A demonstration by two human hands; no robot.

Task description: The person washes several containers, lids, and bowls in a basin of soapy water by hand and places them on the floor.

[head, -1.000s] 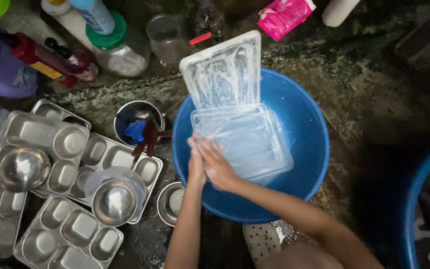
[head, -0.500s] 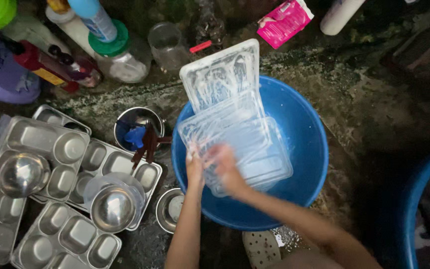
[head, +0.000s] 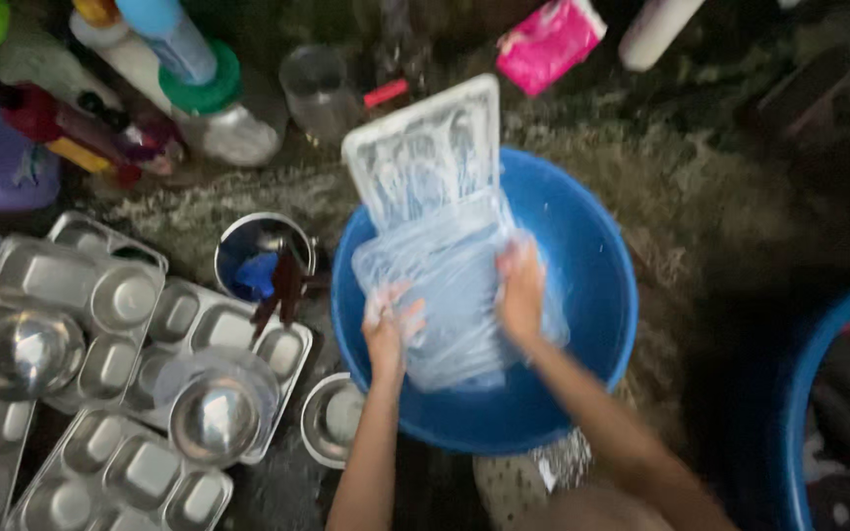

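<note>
Left hand: the left hand [head: 391, 329] lay on the near left edge of a clear plastic container [head: 459, 295]; its fingers [head: 386, 300] were spread flat and blurred, so a firm grip could not be told.
Right hand: the right hand [head: 521, 290] pressed on the container's right side, fingers [head: 518, 258] curled loosely over the edge, grasping it.
Container: it sat inside a blue basin [head: 592, 256], directly under both sets of fingers, wet and glossy.
Lid: a clear rectangular lid [head: 425, 152] leaned tilted against the basin's far rim, just beyond the fingertips.
Left of the fingers: a steel cup [head: 263, 258] held dark utensils and something blue; steel compartment trays [head: 81, 315] and small steel bowls [head: 213, 418] lay on the dark floor.
Far beyond the fingers: bottles [head: 174, 59], a clear tumbler [head: 319, 90] and a pink packet [head: 548, 41] stood well apart.
Right of the fingers: a second blue tub [head: 823, 393] showed at the frame edge.
</note>
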